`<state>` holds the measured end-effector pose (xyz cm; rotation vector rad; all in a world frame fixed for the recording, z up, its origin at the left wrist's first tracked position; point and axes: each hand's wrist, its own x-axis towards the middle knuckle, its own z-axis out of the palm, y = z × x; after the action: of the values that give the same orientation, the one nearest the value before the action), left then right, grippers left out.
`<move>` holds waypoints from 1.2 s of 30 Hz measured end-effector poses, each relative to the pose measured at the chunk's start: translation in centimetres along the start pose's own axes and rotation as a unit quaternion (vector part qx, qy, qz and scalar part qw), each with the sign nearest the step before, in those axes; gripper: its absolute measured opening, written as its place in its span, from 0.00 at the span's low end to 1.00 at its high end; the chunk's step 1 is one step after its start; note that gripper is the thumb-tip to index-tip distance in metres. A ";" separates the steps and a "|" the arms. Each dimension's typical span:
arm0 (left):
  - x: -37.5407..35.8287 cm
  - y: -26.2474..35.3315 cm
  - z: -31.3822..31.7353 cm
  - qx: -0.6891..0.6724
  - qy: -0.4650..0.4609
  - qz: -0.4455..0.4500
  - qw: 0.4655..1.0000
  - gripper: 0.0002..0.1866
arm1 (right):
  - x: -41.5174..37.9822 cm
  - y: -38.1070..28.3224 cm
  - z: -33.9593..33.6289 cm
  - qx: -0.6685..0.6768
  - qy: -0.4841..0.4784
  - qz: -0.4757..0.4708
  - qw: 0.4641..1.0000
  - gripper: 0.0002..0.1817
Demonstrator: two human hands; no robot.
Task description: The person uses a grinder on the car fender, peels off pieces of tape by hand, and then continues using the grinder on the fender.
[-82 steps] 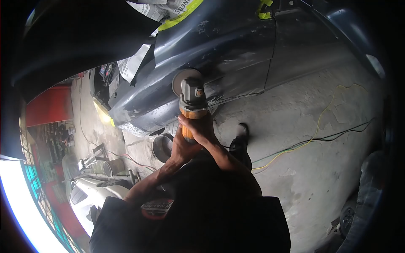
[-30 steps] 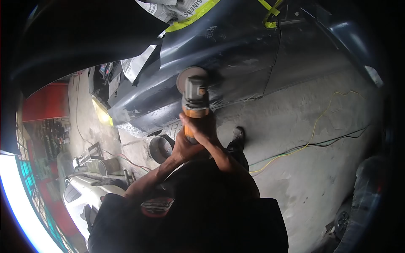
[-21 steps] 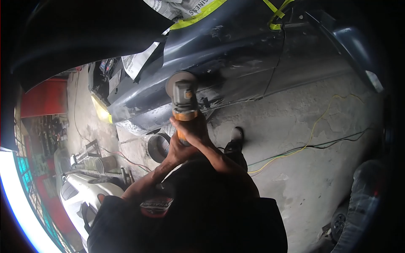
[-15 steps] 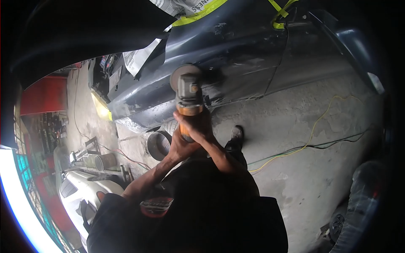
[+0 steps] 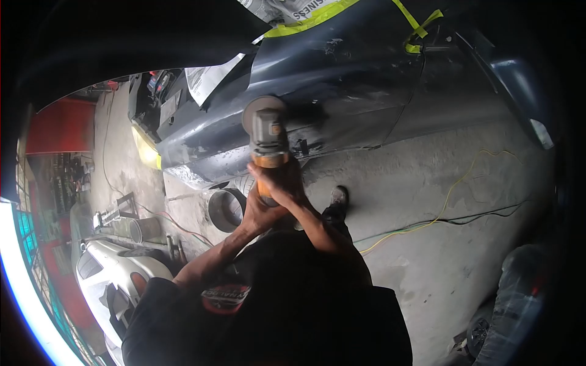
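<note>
An orange and grey angle grinder (image 5: pixel 268 161) is held in both hands, its round disc (image 5: pixel 263 111) over the lower side of a dark blue car body (image 5: pixel 342 79). My right hand (image 5: pixel 285 183) wraps around the grinder's orange body from the right. Lower down, my left hand (image 5: pixel 261 210) grips its rear end, partly covered by the right hand. Dull, scuffed patches mark the car's side around the disc.
Yellow tape (image 5: pixel 314 19) and newspaper (image 5: pixel 210 79) mask parts of the car. On the concrete floor (image 5: pixel 415 256) stand a round bucket (image 5: pixel 227 209) and a smaller one (image 5: pixel 144 230). A yellow cord (image 5: pixel 442 210) runs along the right. A white car (image 5: pixel 119 268) stands lower left.
The view has shifted, moving the car body rightward and slightly down in frame. The grinder and both hands sit a little farther left along the panel. Both grips are unchanged.
</note>
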<state>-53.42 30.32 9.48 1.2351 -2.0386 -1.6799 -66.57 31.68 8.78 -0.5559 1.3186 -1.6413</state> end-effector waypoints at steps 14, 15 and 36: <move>-1.3 -4.0 -2.5 -0.026 0.012 -0.006 1.000 0.35 | -0.7 4.5 3.5 -0.035 0.025 -0.064 0.997 0.25; -1.9 -4.9 -3.4 -0.002 0.028 0.007 1.000 0.32 | -0.8 4.2 4.7 -0.033 -0.003 -0.031 0.999 0.27; -1.9 -5.0 -3.4 -0.009 -0.019 -0.011 1.000 0.38 | -1.2 4.9 4.1 -0.010 -0.006 0.002 1.000 0.33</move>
<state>-47.80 29.33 6.76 1.2329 -2.0340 -1.7406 -60.94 30.67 5.81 -0.5742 1.3283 -1.6210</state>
